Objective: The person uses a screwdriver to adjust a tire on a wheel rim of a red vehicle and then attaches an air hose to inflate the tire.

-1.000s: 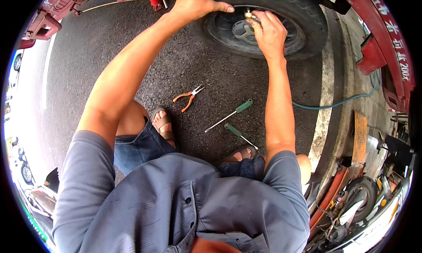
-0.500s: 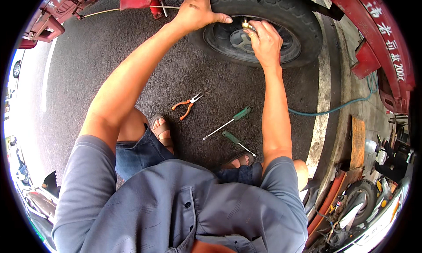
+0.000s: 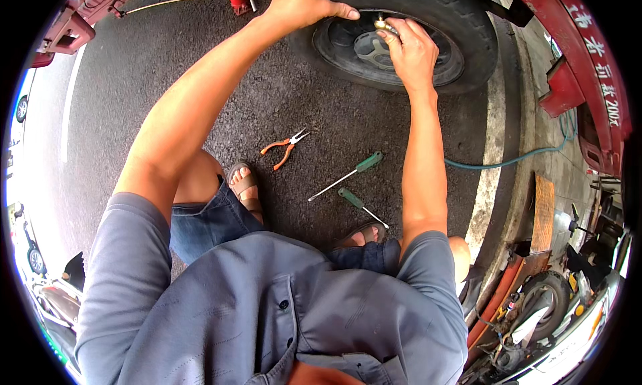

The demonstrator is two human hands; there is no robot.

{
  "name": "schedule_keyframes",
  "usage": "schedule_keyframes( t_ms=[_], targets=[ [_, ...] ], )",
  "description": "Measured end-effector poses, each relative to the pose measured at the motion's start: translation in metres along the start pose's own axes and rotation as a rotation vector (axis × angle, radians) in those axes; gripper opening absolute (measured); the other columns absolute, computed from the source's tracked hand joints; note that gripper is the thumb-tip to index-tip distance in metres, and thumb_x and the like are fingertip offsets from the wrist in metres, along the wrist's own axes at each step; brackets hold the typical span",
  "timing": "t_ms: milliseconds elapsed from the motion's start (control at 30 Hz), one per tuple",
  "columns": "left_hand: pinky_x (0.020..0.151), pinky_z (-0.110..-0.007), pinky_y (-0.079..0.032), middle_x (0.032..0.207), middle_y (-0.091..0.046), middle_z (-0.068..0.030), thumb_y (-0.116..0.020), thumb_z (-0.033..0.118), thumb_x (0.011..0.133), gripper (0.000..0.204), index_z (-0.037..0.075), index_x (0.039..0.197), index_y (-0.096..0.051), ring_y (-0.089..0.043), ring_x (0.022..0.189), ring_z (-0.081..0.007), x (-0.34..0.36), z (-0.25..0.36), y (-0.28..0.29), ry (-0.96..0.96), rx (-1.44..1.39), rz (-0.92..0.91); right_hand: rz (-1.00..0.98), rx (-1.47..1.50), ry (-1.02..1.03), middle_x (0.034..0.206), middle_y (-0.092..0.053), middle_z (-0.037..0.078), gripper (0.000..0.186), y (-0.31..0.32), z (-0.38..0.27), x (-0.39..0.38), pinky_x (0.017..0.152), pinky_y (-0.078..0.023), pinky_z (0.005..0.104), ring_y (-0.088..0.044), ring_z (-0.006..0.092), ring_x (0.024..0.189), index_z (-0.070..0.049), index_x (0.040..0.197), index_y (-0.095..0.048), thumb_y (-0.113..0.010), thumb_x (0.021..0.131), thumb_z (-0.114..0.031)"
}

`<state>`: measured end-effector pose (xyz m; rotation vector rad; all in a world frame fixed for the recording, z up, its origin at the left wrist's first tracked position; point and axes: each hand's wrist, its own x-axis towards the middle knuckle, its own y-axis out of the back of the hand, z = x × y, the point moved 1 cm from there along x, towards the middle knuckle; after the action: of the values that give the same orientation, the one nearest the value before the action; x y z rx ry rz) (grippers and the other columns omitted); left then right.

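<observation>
A black tyre on a dark wheel rim (image 3: 455,73) is before me at the top of the view. My left hand (image 3: 298,8) grips the tyre's left side, its thumb stretched toward the rim; its other fingers are cut off by the view's edge. In my right hand (image 3: 416,49) a small brass air chuck (image 3: 382,25) is pinched between thumb and fingers, up against the valve stem (image 3: 380,16) inside the rim. Pliers with orange handles (image 3: 286,148) lie open on the asphalt. Right of them are two green-handled screwdrivers, one farther (image 3: 368,161) and one nearer (image 3: 350,197).
Red metal bodywork (image 3: 582,57) stands at the right, with another red piece (image 3: 70,24) at the upper left. A blue-green hose (image 3: 508,162) runs over the ground past my right forearm. Motorbike parts and a small wheel (image 3: 545,305) crowd the lower right.
The view has shifted slightly, so the tyre and both hands sit a little higher and farther right. Both hands keep their hold; the tools lie as before.
</observation>
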<state>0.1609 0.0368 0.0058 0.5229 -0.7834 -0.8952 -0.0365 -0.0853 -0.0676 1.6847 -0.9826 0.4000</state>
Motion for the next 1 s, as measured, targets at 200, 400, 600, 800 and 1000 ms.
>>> schedule_keyframes(
  t_ms=[200,400,600,800,1000],
  targets=[
    [0.102,-0.046,-0.046,0.131,-0.057,-0.0255,-0.093,0.037,0.055,0.11,0.007,0.145,-0.038,-0.055,0.123,-0.0415,0.0011,0.0,-0.0014,0.032,0.017,-0.022,-0.013,-0.013,0.005,0.088,-0.069,0.009,0.022,0.001,-0.0017,0.0007,0.069,-0.052,0.0365,-0.067,0.0286,0.081,-0.006,0.1,-0.07,-0.074,0.082,-0.019],
    [0.103,-0.046,-0.045,0.133,-0.056,-0.0259,-0.093,0.037,0.055,0.111,0.006,0.146,-0.037,-0.054,0.124,-0.0413,0.0004,0.0033,0.0011,0.027,0.016,-0.024,0.041,0.029,0.013,0.082,-0.065,0.007,0.021,-0.004,0.0027,0.0013,0.066,-0.051,0.0395,-0.065,0.0294,0.078,-0.01,0.094,-0.07,-0.076,0.078,-0.023],
    [0.104,-0.046,-0.045,0.134,-0.054,-0.0266,-0.093,0.037,0.055,0.111,0.005,0.146,-0.036,-0.053,0.126,-0.0413,0.0009,0.0013,0.0024,0.008,0.039,-0.031,0.038,0.026,0.01,0.08,-0.064,0.006,0.021,-0.0054,0.002,0.0008,0.065,-0.05,0.0396,-0.064,0.029,0.076,-0.011,0.094,-0.07,-0.077,0.078,-0.024],
    [0.104,-0.045,-0.044,0.134,-0.054,-0.0259,-0.093,0.036,0.055,0.113,0.005,0.147,-0.035,-0.052,0.127,-0.0407,-0.0001,-0.0006,-0.0059,-0.006,0.031,0.014,0.031,0.014,0.0,0.079,-0.063,0.006,0.022,-0.0008,0.0015,-0.0002,0.064,-0.05,0.0396,-0.064,0.0286,0.075,-0.01,0.093,-0.07,-0.076,0.078,-0.024],
    [0.104,-0.044,-0.044,0.134,-0.055,-0.0239,-0.093,0.037,0.054,0.115,0.004,0.147,-0.035,-0.053,0.126,-0.0395,-0.0004,-0.0038,-0.0021,0.003,-0.04,-0.038,0.016,0.007,0.015,0.082,-0.064,0.007,0.02,0.0,-0.0012,-0.0003,0.067,-0.051,0.0398,-0.065,0.03,0.078,-0.01,0.095,-0.069,-0.074,0.08,-0.022]
  ],
)
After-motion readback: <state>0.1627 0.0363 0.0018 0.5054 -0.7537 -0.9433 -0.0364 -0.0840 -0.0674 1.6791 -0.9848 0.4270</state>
